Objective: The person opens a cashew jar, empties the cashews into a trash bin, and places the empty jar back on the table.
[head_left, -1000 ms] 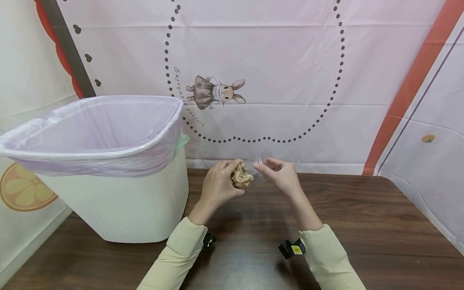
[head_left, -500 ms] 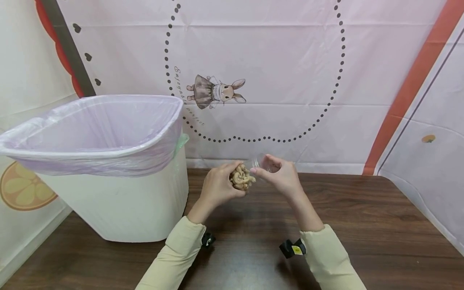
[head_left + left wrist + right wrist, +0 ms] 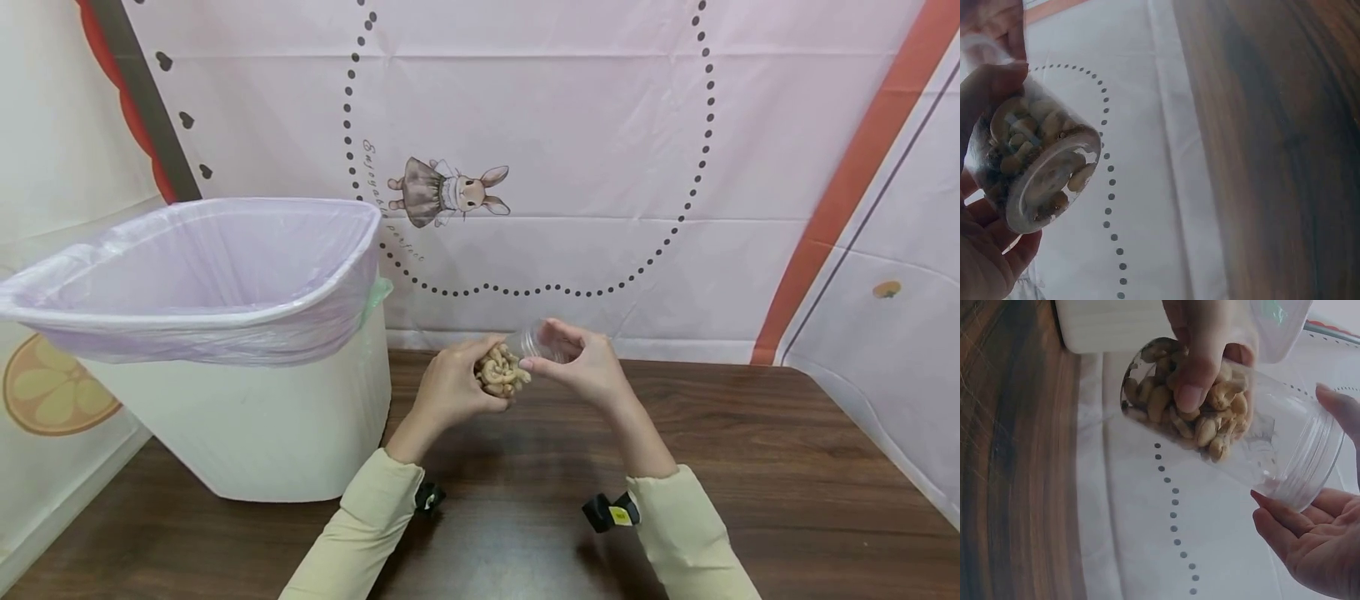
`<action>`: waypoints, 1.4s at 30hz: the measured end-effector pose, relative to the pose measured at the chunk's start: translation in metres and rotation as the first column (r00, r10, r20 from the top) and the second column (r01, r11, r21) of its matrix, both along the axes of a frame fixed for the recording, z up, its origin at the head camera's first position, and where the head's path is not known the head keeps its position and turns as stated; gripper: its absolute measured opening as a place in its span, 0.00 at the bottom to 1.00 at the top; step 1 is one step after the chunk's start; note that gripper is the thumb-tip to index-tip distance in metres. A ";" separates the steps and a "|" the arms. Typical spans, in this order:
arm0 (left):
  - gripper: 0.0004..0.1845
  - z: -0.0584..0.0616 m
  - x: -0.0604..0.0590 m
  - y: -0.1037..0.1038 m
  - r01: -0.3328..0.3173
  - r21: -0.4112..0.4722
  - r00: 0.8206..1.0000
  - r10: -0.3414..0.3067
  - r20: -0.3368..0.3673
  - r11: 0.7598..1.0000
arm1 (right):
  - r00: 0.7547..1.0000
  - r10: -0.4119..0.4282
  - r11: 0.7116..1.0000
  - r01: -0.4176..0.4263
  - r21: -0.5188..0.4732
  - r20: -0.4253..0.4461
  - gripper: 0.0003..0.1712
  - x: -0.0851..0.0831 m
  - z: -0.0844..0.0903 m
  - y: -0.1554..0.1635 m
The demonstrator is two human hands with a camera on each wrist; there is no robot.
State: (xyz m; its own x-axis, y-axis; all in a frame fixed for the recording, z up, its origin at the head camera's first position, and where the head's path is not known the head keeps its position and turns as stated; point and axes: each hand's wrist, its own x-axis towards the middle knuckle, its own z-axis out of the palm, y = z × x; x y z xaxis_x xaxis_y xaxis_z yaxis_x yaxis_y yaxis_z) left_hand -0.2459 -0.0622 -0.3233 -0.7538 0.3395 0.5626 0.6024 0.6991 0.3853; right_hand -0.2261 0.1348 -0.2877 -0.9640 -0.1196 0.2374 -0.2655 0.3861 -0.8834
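A clear plastic jar [image 3: 1272, 447] of cashew nuts [image 3: 1213, 419] is held above the table, tilted on its side. My left hand [image 3: 452, 379] grips the jar's body, with the thumb pressed across it in the right wrist view. The nuts [image 3: 501, 371] gather in the base half. The threaded neck [image 3: 534, 340] points right and is without a lid. Around this neck my right hand [image 3: 588, 367] holds with the thumb on one side and the fingers on the other. In the left wrist view the round jar base [image 3: 1054, 181] faces the camera.
A white bin [image 3: 247, 425] with a pale purple liner [image 3: 225, 325] stands on the left, close to my left hand. The brown wooden table [image 3: 750, 467] runs back to a pink printed cloth [image 3: 600, 167] behind. Black wrist cameras sit on both sleeves.
The threaded neck shows more clearly now and is turned a little at my right hand. The nuts have shifted slightly to the right. Both hands stay in nearly the same place.
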 end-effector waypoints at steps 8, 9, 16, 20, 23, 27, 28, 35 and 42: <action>0.41 0.002 0.002 0.001 -0.020 -0.012 0.999 0.020 0.036 1.000 | 0.998 0.054 0.999 -0.054 0.004 0.029 0.46 -0.001 0.001 0.003; 0.41 0.001 0.002 0.001 -0.027 -0.018 0.999 0.027 0.037 0.999 | 0.998 0.060 0.998 -0.060 0.004 0.034 0.47 -0.002 0.000 0.003; 0.41 0.000 0.001 0.002 -0.064 -0.060 0.997 0.062 -0.048 0.996 | 0.998 0.041 0.999 -0.039 -0.029 0.050 0.42 -0.003 -0.002 0.001; 0.40 -0.001 0.001 0.003 -0.085 -0.058 0.992 0.079 -0.093 0.995 | 0.998 -0.005 1.000 0.005 -0.001 0.063 0.42 -0.005 -0.003 0.000; 0.40 -0.002 0.001 0.004 -0.102 -0.049 0.989 0.096 -0.109 0.994 | 0.997 -0.027 0.999 0.025 0.021 0.070 0.42 -0.005 -0.003 0.000; 0.41 -0.002 0.001 0.005 -0.121 -0.040 0.986 0.116 -0.118 0.992 | 0.994 -0.051 0.999 0.049 0.020 0.092 0.42 -0.005 -0.003 -0.001; 0.41 -0.002 0.001 0.005 -0.123 -0.037 0.986 0.118 -0.119 0.992 | 0.994 -0.055 0.998 0.054 0.016 0.098 0.42 -0.005 -0.004 -0.001; 0.41 -0.004 0.000 0.006 -0.116 -0.040 0.984 0.109 -0.140 0.992 | 0.990 -0.061 0.998 0.064 -0.020 0.127 0.42 -0.005 -0.004 -0.002; 0.41 -0.004 0.000 0.005 -0.104 -0.052 0.983 0.094 -0.158 0.993 | 0.990 -0.062 0.997 0.068 -0.042 0.130 0.42 -0.004 -0.004 -0.002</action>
